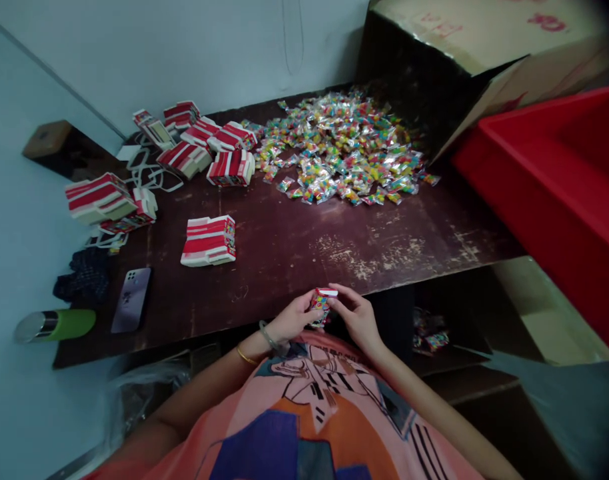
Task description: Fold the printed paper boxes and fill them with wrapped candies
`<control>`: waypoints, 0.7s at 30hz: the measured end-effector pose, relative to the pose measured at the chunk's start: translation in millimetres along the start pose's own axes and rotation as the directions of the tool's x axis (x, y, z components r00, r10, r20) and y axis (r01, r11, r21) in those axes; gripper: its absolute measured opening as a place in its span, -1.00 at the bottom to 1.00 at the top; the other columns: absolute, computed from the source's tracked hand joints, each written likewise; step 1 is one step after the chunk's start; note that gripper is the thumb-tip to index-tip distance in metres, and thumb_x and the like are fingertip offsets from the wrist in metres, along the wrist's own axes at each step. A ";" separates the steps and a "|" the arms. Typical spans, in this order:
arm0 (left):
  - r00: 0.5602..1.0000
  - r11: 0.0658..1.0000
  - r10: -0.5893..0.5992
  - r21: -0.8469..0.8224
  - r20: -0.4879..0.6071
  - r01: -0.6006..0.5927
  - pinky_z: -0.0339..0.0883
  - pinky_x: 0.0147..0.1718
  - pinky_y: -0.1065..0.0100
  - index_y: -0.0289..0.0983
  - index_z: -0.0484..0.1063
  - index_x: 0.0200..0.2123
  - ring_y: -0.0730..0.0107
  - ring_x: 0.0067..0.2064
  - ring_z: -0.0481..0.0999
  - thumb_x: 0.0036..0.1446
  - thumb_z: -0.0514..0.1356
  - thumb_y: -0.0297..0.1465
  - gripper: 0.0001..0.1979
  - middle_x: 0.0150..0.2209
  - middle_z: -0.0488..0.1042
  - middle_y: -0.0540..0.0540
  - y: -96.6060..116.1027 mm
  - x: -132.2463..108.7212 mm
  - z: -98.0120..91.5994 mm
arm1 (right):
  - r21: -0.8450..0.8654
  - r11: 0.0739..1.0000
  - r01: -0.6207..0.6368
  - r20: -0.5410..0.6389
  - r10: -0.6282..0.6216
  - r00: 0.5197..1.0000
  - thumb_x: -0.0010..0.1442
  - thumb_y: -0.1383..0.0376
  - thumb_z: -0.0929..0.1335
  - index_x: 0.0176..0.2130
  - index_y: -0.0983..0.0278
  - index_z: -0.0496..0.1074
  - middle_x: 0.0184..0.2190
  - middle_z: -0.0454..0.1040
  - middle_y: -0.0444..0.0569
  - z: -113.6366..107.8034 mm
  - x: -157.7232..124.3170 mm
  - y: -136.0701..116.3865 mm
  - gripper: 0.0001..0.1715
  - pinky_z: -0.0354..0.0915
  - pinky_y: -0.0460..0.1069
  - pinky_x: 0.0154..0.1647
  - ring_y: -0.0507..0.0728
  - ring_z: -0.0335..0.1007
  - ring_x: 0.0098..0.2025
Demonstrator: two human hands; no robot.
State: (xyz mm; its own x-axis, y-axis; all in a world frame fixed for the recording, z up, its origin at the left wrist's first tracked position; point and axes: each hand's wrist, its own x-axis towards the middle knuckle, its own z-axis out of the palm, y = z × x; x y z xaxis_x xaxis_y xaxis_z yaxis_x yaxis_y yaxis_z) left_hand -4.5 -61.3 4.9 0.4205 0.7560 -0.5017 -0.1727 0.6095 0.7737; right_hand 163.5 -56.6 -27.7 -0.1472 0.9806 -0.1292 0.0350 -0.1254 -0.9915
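Observation:
Close to my body, at the table's front edge, a small colourful candy box (320, 305) with a white top flap is held between both hands. My left hand (297, 318) grips it from the left side, thumb across its front. From the right, my right hand (356, 317) pinches the box near its top. Ahead and to the left lies a stack of flat red and white boxes (208, 241). A big heap of small clear candy packets (342, 147) covers the far middle of the dark table (284, 233).
More stacks of flat boxes (184, 158) lie at the back left beside white cords (152, 175). A phone (130, 300), a green bottle (69, 325) and dark cloth (84, 273) are at the left. A red bin (544, 167) and a cardboard box (459, 33) stand right.

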 end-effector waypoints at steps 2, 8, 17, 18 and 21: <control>1.000 1.000 -0.011 0.027 0.025 0.011 0.39 -0.37 0.40 -0.21 0.25 0.13 0.39 -0.26 0.43 0.03 0.27 -0.36 -0.44 -0.07 0.39 -0.13 2.1 1.7 -1.1 | -0.067 0.992 0.104 0.011 -0.104 0.995 0.15 0.21 0.40 -0.10 0.19 0.51 -0.16 0.55 -0.02 -3.0 0.9 -4.1 -0.71 0.36 0.08 -0.06 0.15 0.46 -0.14; 0.999 0.999 0.002 0.037 0.048 -0.004 0.37 -0.25 0.36 -0.21 0.25 0.14 0.38 -0.23 0.43 0.09 0.23 -0.32 -0.47 -0.04 0.40 -0.12 0.5 8.1 2.9 | -0.193 0.902 0.387 0.103 -0.373 0.922 0.22 0.29 0.35 -0.16 0.18 0.51 -0.17 0.53 -0.01 -14.6 3.2 -11.5 -0.82 0.32 0.08 -0.02 0.14 0.41 -0.09; 0.986 0.995 -0.074 0.080 0.149 0.063 0.28 -0.06 0.30 -0.22 0.32 0.10 0.29 -0.08 0.42 0.08 0.25 -0.38 -0.52 -0.07 0.44 -0.09 -12.0 25.6 17.0 | -0.120 0.958 0.261 -0.028 -0.266 0.964 0.25 0.27 0.32 -0.10 0.17 0.52 -0.18 0.44 -0.02 -24.1 -15.0 0.1 -0.75 0.33 0.00 -0.09 0.08 0.40 -0.14; 0.983 0.994 -0.092 0.075 0.156 0.081 0.29 -0.06 0.29 -0.21 0.30 0.11 0.28 -0.07 0.42 0.08 0.24 -0.37 -0.50 -0.04 0.43 -0.10 -13.7 27.5 18.4 | -0.125 0.958 0.258 -0.034 -0.264 0.964 0.24 0.28 0.32 -0.09 0.17 0.53 -0.18 0.44 -0.02 -25.6 -17.6 0.4 -0.75 0.32 0.00 -0.08 0.08 0.39 -0.14; 0.960 0.976 -0.207 0.104 0.189 0.190 0.35 -0.18 0.27 -0.15 0.20 0.19 0.26 -0.14 0.46 0.12 0.21 -0.28 -0.44 -0.02 0.42 -0.13 -13.9 34.0 25.7 | -0.110 0.968 0.226 -0.057 -0.233 0.971 0.23 0.28 0.33 -0.11 0.18 0.54 -0.20 0.47 -0.02 -35.0 -23.6 -1.1 -0.76 0.32 -0.01 -0.09 0.08 0.41 -0.16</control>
State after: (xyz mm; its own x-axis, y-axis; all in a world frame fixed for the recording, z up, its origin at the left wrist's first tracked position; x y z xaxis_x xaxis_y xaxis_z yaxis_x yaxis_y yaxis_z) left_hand 35.1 -50.3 -13.0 0.6074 0.5548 -0.5685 0.0041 0.7135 0.7007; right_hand 201.6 -74.4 -23.0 -0.0947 0.9898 0.1064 0.1095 0.1166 -0.9871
